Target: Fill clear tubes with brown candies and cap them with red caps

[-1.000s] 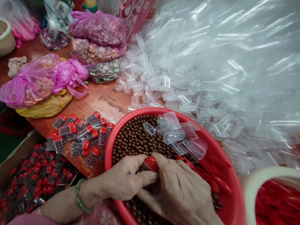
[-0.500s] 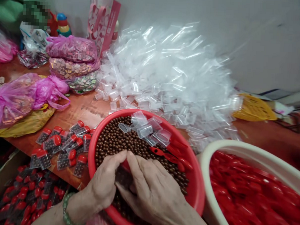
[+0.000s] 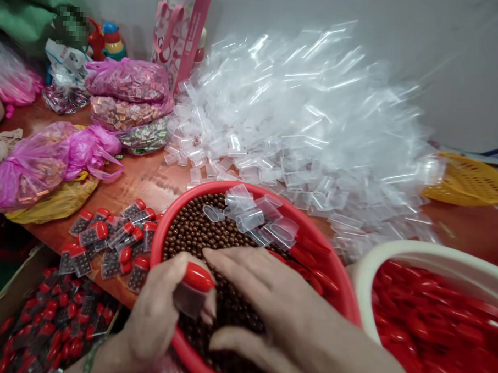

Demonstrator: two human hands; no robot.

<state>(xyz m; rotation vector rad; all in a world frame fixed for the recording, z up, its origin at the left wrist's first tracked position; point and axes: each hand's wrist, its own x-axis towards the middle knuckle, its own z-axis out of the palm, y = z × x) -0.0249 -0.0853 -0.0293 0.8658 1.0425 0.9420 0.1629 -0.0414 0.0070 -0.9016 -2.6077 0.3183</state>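
Observation:
My left hand (image 3: 156, 309) grips a small clear container with a red cap (image 3: 198, 278), held upright over the front of a red basin (image 3: 159, 232). Beside it, apart from the container, my right hand (image 3: 264, 297) has its thumb and fingers spread, holding nothing that I can see. Below both hands, the basin is filled with small round brown balls (image 3: 193, 222). On the balls lie several empty clear containers (image 3: 250, 219) and, partly behind my right hand, loose red caps (image 3: 319, 277).
Filled red-capped containers lie on the table (image 3: 137, 184) left of the basin, with more in a box (image 3: 57, 321) below. A large pile of clear containers (image 3: 301, 128) stands behind. At right is a white tub (image 3: 364, 274) of red caps; pink bags (image 3: 39, 155) lie left.
My hands have come apart. The right hand has let go of the capped container and opened; the left keeps hold of it. The view has shifted slightly.

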